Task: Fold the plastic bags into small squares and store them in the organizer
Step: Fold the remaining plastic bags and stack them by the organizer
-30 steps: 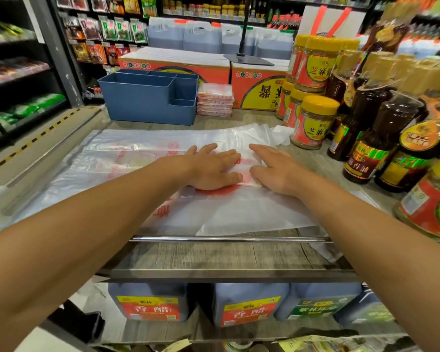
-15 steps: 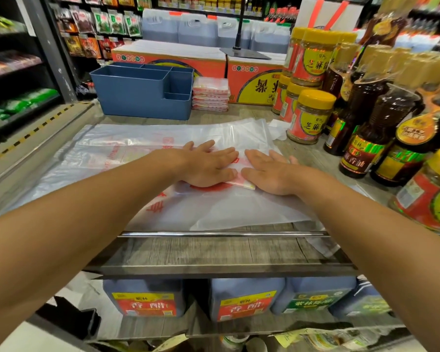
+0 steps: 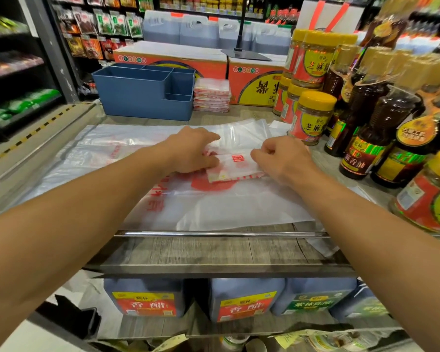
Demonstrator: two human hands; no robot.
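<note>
Over on the left, dark store shelves (image 3: 15, 80) hold packets too blurred to read. The blue organizer (image 3: 142, 94) stands at the back of the table (image 3: 214, 252); from here its compartments look bare, though their floors are hidden behind its walls. Just right of it, touching its side, sits a stack of folded bags (image 3: 212, 95), squares with red print.

Unfolded plastic bags (image 3: 214, 207) lie spread flat across the wooden table, their near edge just short of a metal rail (image 3: 221, 234). On top of them, about the middle, is the folded bag (image 3: 235, 167), a small white packet with red markings. The left hand (image 3: 191, 151) has its fingers curled onto the packet's left edge; the fingertips are tucked out of sight, so how they grip is hard to say. The right hand (image 3: 282, 157) has its fingers bent and pinching the packet's right edge.

Behind, orange cartons (image 3: 254, 82) carry a black stand (image 3: 244, 53), its top cut off by the frame. Right of the hands are yellow-lidded jars (image 3: 311, 118) and dark bottles of sesame oil (image 3: 371, 128), the farthest ones smeared by blur. Below the table, jugs with red and green labels (image 3: 241, 299) stand on a lower shelf.
</note>
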